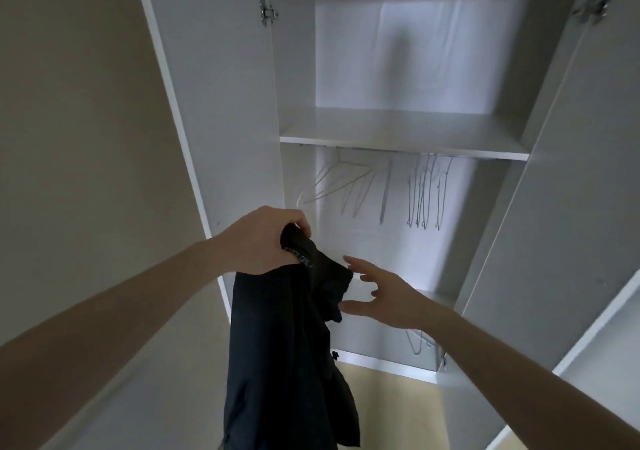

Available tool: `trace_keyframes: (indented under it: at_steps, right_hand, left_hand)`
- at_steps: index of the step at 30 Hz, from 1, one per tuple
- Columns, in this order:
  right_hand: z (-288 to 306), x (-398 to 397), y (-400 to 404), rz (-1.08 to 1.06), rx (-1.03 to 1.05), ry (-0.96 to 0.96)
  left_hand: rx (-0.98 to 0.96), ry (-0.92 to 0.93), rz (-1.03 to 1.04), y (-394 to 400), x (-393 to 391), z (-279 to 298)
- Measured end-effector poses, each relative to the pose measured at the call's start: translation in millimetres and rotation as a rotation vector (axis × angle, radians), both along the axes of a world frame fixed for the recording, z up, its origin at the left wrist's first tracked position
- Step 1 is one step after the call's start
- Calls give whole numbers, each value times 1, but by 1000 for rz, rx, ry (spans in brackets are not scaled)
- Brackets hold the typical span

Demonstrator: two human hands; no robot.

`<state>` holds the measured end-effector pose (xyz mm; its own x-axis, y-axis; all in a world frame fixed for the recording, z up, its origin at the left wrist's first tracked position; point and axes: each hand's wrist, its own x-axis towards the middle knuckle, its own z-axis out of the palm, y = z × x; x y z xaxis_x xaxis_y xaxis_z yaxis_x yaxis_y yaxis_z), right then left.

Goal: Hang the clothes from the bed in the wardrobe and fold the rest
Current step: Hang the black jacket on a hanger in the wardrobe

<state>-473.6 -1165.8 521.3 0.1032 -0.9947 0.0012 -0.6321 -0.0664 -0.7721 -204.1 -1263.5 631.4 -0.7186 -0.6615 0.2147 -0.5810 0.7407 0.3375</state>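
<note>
My left hand (258, 241) grips the top of a dark garment (287, 352), which hangs down in front of the open white wardrobe (401, 138). My right hand (384, 293) is spread open just right of the garment's upper folds, its fingertips close to the cloth; whether they touch it is unclear. Several thin wire hangers (426, 196) hang from a rail under the wardrobe shelf, above and beyond both hands. One hanger at the left (332, 179) sits tilted.
The wardrobe's left door (214, 110) and right door (571, 190) stand open on either side. A beige wall (76, 120) lies to the left. More wire hangers (420, 340) rest low inside the wardrobe. Light wooden floor (391, 408) shows below.
</note>
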Motion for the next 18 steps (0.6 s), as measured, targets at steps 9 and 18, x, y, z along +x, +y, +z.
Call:
trace_keyframes:
  at_steps: [9, 18]
  right_hand:
    - [29, -44, 16, -259, -85, -54]
    - [65, -39, 20, -400, -169, -247]
  left_hand:
    - [64, -87, -125, -56, -50, -16]
    - [-72, -248, -237, -115, -86, -48]
